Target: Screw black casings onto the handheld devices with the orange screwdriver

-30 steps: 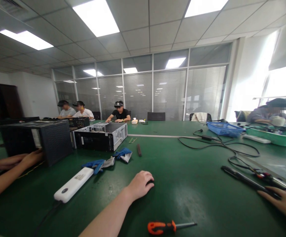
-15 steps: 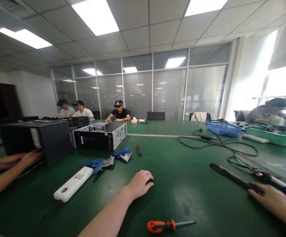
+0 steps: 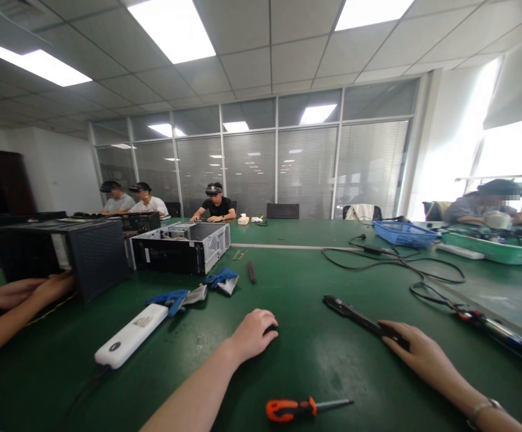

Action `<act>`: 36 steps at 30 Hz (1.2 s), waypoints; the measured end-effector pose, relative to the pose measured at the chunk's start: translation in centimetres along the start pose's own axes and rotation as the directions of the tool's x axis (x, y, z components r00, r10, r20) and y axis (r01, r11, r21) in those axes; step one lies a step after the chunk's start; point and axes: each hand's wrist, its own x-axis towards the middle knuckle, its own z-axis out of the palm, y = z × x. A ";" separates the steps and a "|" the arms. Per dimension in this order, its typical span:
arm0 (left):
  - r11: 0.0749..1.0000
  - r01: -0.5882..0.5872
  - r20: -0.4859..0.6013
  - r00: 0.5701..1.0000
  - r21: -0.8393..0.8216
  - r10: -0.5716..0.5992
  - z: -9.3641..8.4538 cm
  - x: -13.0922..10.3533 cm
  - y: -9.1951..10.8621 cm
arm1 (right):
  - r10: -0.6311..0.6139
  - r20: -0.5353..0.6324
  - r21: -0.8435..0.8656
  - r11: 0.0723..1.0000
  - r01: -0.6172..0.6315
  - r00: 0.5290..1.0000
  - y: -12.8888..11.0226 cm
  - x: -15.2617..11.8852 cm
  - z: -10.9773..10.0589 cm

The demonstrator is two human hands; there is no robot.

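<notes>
Right grip (image 3: 416, 348) is closed on the near end of a long black tool (image 3: 355, 315), at the right of centre in the lower half of the frame. This tool is narrow and dark, slightly glossy, with a somewhat thicker far end which points to the upper left; its near end is partly hidden by the fingers. Around the right wrist sits a metallic bracelet (image 3: 486, 409).

Left grip (image 3: 252, 333) rests on the green counter (image 3: 315, 354) at lower centre, its fingers curled; something dark shows below them, and I cannot tell if it is held. Between the two arms, at the bottom, lies a screwdriver (image 3: 290, 411) with orange and black handle, its shaft toward the right. On the right side there is a long red and metallic object (image 3: 497, 329), near a looping black cable (image 3: 441, 279). Left of centre are blue and grey gloves (image 3: 177, 299), next to a white elongated device (image 3: 130, 337). Farther left, another person's hands (image 3: 58, 287) reach to a black case (image 3: 101, 264).
</notes>
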 end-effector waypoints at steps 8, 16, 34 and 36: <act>0.914 0.161 -0.055 0.979 -0.372 -0.194 0.4 0.6 -0.5 | -0.139 0.139 0.122 0.985 0.123 0.980 -6.7 0.1 1.6; 0.716 0.140 -0.148 0.934 -0.684 -0.324 1.1 1.4 -1.7 | -0.319 0.277 0.327 0.918 0.223 0.906 -13.9 -0.4 2.6; 0.942 0.052 0.200 0.980 -0.331 0.016 -2.3 -0.2 1.2 | -0.031 -0.046 0.019 0.999 0.031 0.998 -3.7 1.6 -0.6; 0.942 0.047 0.198 0.980 -0.332 0.021 -2.3 -0.2 1.1 | 0.096 -0.177 -0.116 0.986 -0.117 0.980 1.4 1.8 -2.2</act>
